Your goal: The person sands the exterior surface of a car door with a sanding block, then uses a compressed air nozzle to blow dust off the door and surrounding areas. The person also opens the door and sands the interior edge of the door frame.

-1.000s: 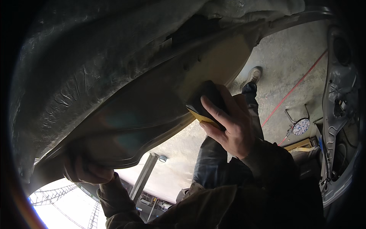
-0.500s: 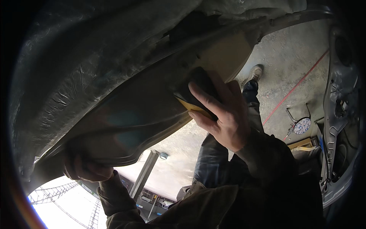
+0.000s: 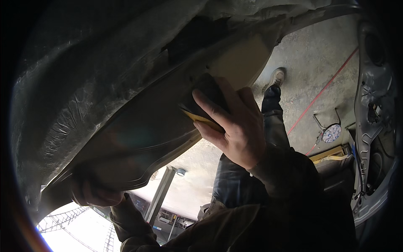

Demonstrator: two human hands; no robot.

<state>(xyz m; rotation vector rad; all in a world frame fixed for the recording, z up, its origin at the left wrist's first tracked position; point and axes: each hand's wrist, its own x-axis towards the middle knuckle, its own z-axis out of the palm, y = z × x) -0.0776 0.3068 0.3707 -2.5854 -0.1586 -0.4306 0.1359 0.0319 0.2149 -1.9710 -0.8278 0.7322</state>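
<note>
A dark car body panel (image 3: 130, 143) runs diagonally across the view, with a tan patch towards its upper right end and faint reddish and bluish patches lower down. My right hand (image 3: 235, 126) grips a black sanding block (image 3: 208, 94) with a yellow layer along its lower edge, held against the panel. The block hides the surface beneath it. At the panel's lower left end, my left hand (image 3: 98, 194) is curled around the edge, its fingers partly lost in shadow.
Wrinkled plastic sheeting (image 3: 67, 117) covers the area above the panel. On the concrete floor, a red hose or cord (image 3: 323, 98) runs near a round patterned stool (image 3: 331, 133). A bare metal car frame (image 3: 371, 122) stands at the right, beside a yellow object (image 3: 329, 155). My legs are below.
The view has shifted a little, carrying the panel slightly left. My right hand and the sanding block have moved slightly left too. The left hand keeps its place on the panel edge.
</note>
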